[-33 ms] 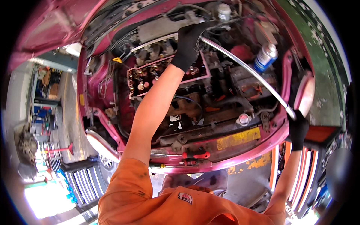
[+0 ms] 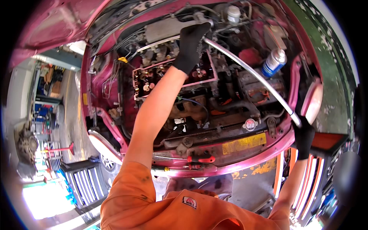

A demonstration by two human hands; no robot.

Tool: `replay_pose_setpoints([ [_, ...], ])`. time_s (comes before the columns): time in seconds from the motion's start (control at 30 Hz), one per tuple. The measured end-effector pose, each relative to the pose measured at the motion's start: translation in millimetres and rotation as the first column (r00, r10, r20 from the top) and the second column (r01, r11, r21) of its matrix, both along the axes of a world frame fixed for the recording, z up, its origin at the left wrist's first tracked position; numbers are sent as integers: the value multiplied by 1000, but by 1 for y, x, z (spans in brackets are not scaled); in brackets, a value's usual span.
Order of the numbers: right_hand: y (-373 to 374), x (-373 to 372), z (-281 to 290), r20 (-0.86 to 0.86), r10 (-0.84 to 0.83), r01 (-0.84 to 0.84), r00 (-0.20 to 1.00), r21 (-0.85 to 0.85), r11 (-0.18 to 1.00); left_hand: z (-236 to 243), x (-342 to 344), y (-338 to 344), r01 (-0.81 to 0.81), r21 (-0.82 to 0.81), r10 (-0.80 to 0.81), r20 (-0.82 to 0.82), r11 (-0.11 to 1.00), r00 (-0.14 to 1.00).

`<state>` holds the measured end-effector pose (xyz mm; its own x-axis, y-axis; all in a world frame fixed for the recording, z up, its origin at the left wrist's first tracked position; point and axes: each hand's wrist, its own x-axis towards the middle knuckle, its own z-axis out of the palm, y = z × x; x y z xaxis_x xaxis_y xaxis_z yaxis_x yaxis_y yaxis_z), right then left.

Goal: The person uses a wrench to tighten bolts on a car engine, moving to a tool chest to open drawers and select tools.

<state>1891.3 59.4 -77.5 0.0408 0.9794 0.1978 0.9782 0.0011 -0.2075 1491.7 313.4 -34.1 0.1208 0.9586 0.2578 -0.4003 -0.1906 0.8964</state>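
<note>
A long silver wrench bar (image 2: 255, 75) slants across the open engine bay, from the middle of the engine down to the right front corner. My left hand (image 2: 191, 43), in a black glove, is closed over its far end; the glove hides the bar's head and whatever it sits on. At the near end, by the right headlight (image 2: 312, 100), my gloved right hand (image 2: 304, 136) grips the handle. Under my left wrist lies the uncovered top of the engine (image 2: 146, 85), its inner parts showing inside a pinkish rim.
A blue and white spray can (image 2: 274, 63) stands right of the bar. Red-handled tools (image 2: 202, 158) lie on the front crossmember, near the radiator cap (image 2: 250, 124). A white-capped reservoir (image 2: 233, 14) is at the back. Tool cabinets (image 2: 86, 182) stand on the floor at left.
My right hand and the handle end of the bar have come slightly nearer to me. My left hand stays at the far end. The whole view has shifted a little.
</note>
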Motion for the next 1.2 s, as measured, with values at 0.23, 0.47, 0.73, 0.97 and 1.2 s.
replay_pose_setpoints([
  [0.23,-16,-181,58,-536,241,-260,809,41,965,25,-159,18,-102,-12,102,-5,995,995],
  [0.47,-53,-316,46,-551,101,-133,828,-18,991,-61,-241,57,-125,85,127,-22,989,992],
  [0.73,-61,-373,42,-669,-169,-199,724,-437,877,-127,-268,81,103,-173,-74,163,979,984],
  [0.97,-57,-411,40,-749,-606,-494,267,-646,581,-109,-259,67,237,-149,-212,163,960,964],
  [1.2,3,-312,33,-210,-173,163,962,-64,984,-104,-241,63,24,-242,34,235,970,971],
])
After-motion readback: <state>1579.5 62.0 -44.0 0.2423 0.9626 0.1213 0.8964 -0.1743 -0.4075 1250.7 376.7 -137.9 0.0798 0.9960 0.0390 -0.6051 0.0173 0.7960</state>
